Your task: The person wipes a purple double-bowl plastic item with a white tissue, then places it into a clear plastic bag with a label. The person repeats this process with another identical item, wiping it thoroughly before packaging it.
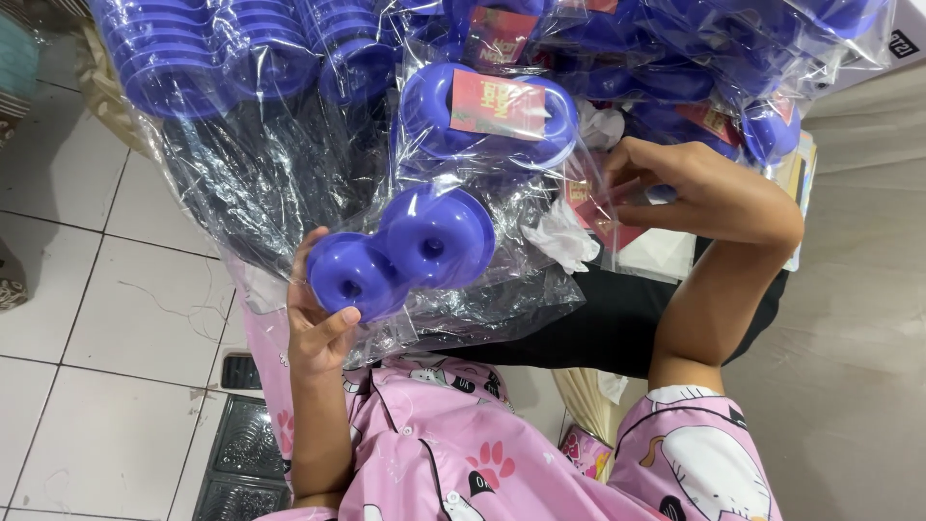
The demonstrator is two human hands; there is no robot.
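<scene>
My left hand grips a blue plastic piece shaped like two joined round cups, held up over my lap. My right hand reaches to the right and pinches a red paper card among clear plastic bags. Just above lies a bagged blue double-cup piece with a red card on it. Clear plastic wrap spreads under the held piece.
Stacks of blue plastic pieces in clear bags fill the top of the view. A white tiled floor lies at the left with a dark patterned tray. My pink printed pyjamas fill the bottom. A grey surface is at the right.
</scene>
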